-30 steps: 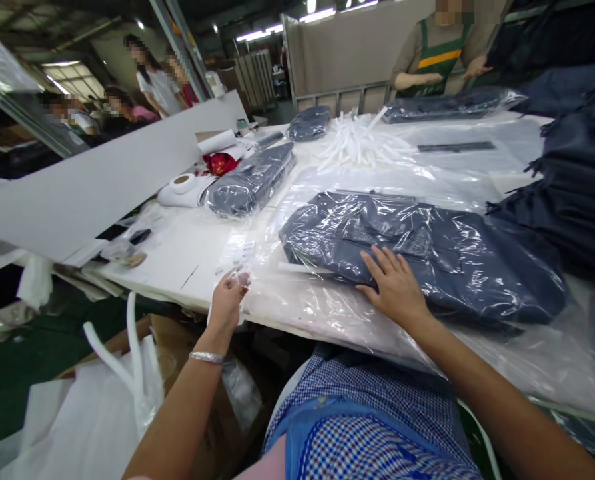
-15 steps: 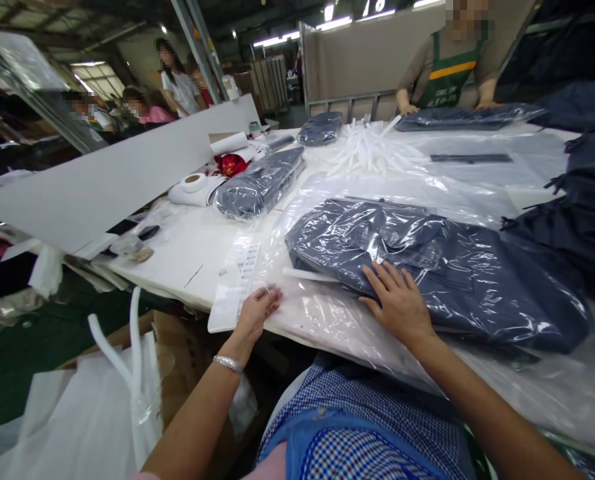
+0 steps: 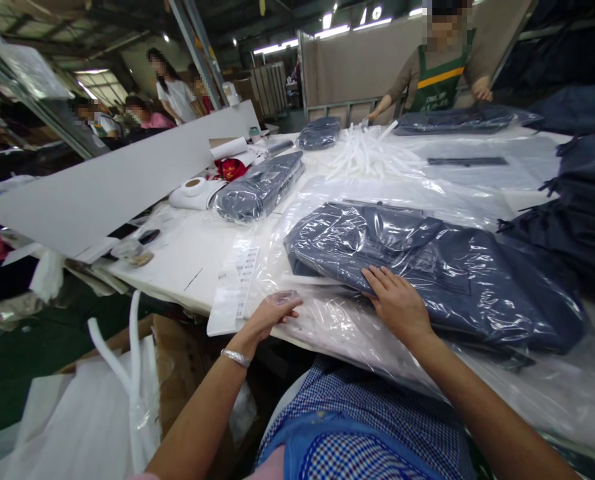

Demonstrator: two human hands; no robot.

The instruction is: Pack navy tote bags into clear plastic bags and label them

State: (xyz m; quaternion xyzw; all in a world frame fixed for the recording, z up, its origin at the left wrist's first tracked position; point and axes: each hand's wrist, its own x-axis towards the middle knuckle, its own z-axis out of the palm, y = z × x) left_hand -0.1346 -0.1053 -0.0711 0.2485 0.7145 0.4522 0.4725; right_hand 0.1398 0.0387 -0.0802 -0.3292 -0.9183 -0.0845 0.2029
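A folded dark blue garment (image 3: 427,267) lies inside a clear plastic bag (image 3: 337,320) on the white table (image 3: 187,253). My right hand (image 3: 400,303) lies flat on the garment's near edge, fingers stretched out over the plastic. My left hand (image 3: 272,312) rests at the table's front edge with its fingers pressed on the loose open end of the bag. A white printed label strip (image 3: 234,287) lies just left of that hand.
Another bagged garment (image 3: 260,187) and a tape roll (image 3: 194,187) lie at the back left, white plastic strips (image 3: 372,150) in the middle back. Stacked dark garments (image 3: 582,200) fill the right. A person in a green apron (image 3: 437,73) handles a bagged garment (image 3: 457,120) across the table. A cardboard box (image 3: 177,360) stands below.
My left hand has let go of the lifted bag flap and slid right along the table edge onto the plastic. My right hand has stayed on the garment.
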